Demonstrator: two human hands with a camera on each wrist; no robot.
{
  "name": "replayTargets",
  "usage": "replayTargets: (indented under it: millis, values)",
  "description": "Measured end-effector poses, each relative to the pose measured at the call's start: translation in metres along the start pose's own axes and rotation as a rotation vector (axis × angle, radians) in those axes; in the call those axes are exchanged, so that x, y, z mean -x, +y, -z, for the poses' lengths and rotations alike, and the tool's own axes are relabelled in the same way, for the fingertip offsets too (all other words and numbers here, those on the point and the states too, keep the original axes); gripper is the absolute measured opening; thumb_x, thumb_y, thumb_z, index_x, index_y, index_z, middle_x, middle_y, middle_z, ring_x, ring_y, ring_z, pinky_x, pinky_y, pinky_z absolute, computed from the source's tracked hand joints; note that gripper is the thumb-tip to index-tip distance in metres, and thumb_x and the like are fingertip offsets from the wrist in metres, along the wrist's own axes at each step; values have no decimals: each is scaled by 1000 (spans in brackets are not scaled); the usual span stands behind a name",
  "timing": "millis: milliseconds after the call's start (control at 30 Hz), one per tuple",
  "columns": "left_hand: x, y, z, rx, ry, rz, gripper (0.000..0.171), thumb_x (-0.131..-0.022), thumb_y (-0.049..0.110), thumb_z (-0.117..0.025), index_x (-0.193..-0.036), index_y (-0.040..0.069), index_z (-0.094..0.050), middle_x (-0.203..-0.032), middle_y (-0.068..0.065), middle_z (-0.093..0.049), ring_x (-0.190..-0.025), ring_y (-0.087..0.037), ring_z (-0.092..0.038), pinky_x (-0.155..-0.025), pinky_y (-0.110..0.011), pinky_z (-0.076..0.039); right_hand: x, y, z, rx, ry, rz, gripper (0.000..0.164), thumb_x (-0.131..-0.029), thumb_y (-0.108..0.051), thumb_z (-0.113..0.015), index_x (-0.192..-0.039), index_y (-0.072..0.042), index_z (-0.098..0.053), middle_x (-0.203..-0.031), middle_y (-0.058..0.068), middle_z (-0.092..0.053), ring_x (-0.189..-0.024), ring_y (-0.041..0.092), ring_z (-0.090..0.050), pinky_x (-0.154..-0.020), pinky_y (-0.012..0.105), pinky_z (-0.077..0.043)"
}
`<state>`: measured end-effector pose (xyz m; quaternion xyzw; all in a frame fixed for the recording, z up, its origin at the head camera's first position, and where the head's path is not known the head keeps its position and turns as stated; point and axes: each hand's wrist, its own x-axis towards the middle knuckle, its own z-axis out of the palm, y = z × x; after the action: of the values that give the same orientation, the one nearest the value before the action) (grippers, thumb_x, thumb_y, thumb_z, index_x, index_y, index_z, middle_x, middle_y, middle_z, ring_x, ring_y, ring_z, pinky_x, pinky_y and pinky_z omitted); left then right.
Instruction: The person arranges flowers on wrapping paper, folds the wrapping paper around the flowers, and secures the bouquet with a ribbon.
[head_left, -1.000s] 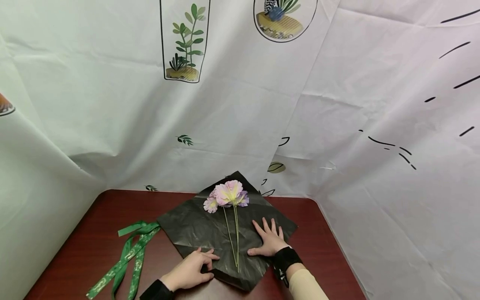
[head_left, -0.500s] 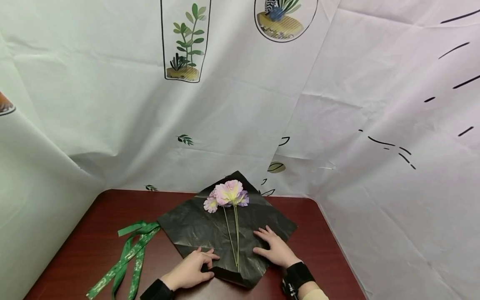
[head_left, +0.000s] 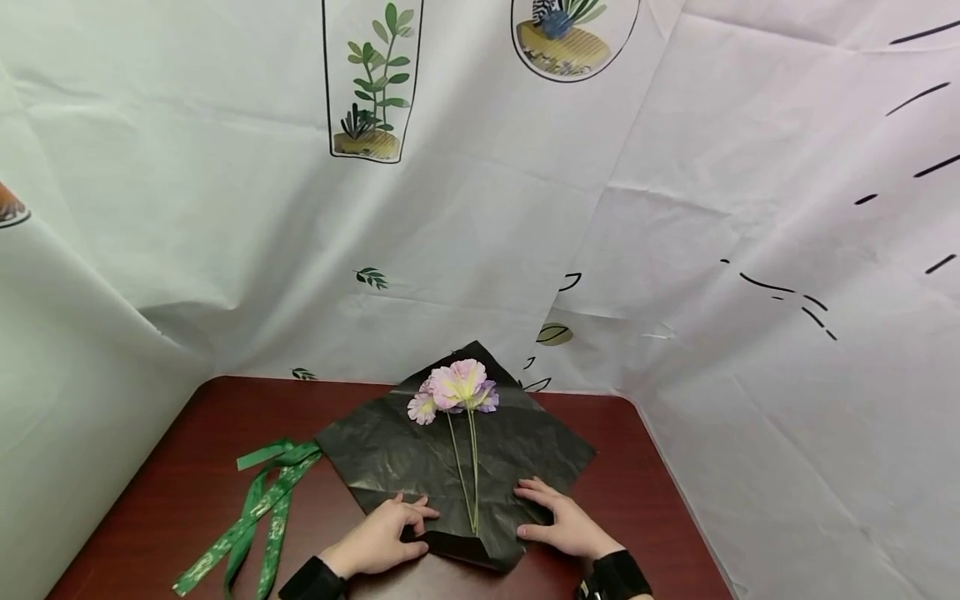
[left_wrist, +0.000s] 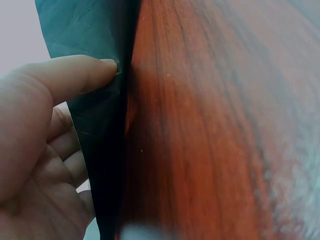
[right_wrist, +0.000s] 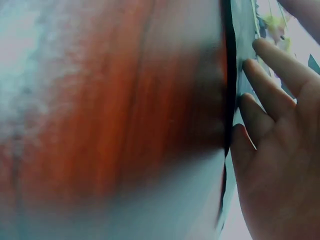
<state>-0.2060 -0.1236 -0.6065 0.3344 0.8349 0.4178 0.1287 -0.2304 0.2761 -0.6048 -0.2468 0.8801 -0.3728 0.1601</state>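
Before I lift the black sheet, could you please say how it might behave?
The black sheet will probably flop, given its creases and curled near edge. It looks thin, so likely light. The flowers on it might slide.

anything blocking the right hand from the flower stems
Nothing visible does: only bare black paper lies between the right hand and the flower stems. The green ribbon lies off to the left, outside that path.
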Motion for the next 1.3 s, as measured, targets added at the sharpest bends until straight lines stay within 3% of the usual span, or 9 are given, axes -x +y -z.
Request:
replayTargets:
  millis: [233, 500, 800, 867, 933, 1033, 1100, 1167, 1300]
  values:
    - [0, -10, -3, 4, 1, -47, 24, -106, 26, -80, -86, 23, -67, -144, -9, -75, -149, -42, -56, -119, -79, -28, 4, 2, -8, -32, -68, 55, 69, -105, -31, -81, -165, -11, -55, -180, 26, -27, -163, 64, -7, -121, 88, -4]
    - [0, -16, -7, 17, 11, -76, 25, -108, 30, -76, -86, 23, -67, -143, -8, -75, -148, -40, -58, -117, -80, -30, 8, 5, -14, -37, -113, 68, 89, -93, -32, -94, -170, -20, -50, -184, 24, -15, -164, 62, 4, -121, 86, 4]
    - [4, -10, -5, 56, 44, -48, 28, -108, 22, -75, -86, 16, -59, -136, -11, -78, -143, -38, -63, -117, -80, -31, 12, -2, -17, -53, -100, 60, 82, -96, -31, -89, -168, -17, -53, -182, 27, -17, -163, 64, 5, -120, 87, 6]
    - [3, -9, -3, 74, 35, -37, 20, -110, 22, -73, -92, 15, -65, -123, -11, -81, -143, -38, -63, -118, -78, -32, 12, -3, -17, -60, -97, 50, 78, -97, -32, -88, -166, -19, -55, -182, 27, -17, -163, 64, 5, -120, 87, 7]
    - [2, -12, -3, 71, 40, -37, 15, -112, 25, -71, -103, 12, -73, -123, -15, -81, -141, -38, -65, -119, -75, -35, 11, -2, -17, -58, -92, 44, 73, -97, -32, -88, -164, -22, -59, -182, 25, -18, -163, 64, 5, -120, 86, 7]
    - [1, -24, -5, 64, 62, -32, 35, -114, 34, -67, -128, 2, -76, -126, -21, -79, -138, -35, -68, -120, -65, -43, 9, -1, -16, -56, -86, 37, 68, -97, -33, -88, -160, -27, -63, -183, 24, -18, -164, 63, 6, -120, 86, 7]
    - [-1, -29, -6, 68, 91, -16, 42, -115, 38, -66, -133, 0, -75, -127, -20, -79, -121, -28, -76, -112, -53, -55, 7, 0, -16, -62, -82, 34, 65, -97, -34, -88, -158, -29, -66, -183, 23, -18, -164, 62, 6, -121, 85, 8]
    - [-1, -20, -3, 103, 106, 12, 37, -115, 36, -65, -128, 3, -76, -106, -10, -81, -94, -16, -80, -95, -38, -62, 7, 0, -15, -77, -81, 46, 61, -99, -34, -86, -157, -26, -67, -183, 25, -19, -164, 62, 5, -121, 85, 8]
    - [-1, 7, 6, 166, 121, 43, 13, -115, 26, -65, -111, 16, -72, -72, 2, -67, -51, -4, -57, -68, -25, -52, 9, -1, -13, -117, -70, 46, 53, -105, -33, -79, -155, -17, -69, -182, 26, -21, -165, 60, 2, -125, 80, 7]
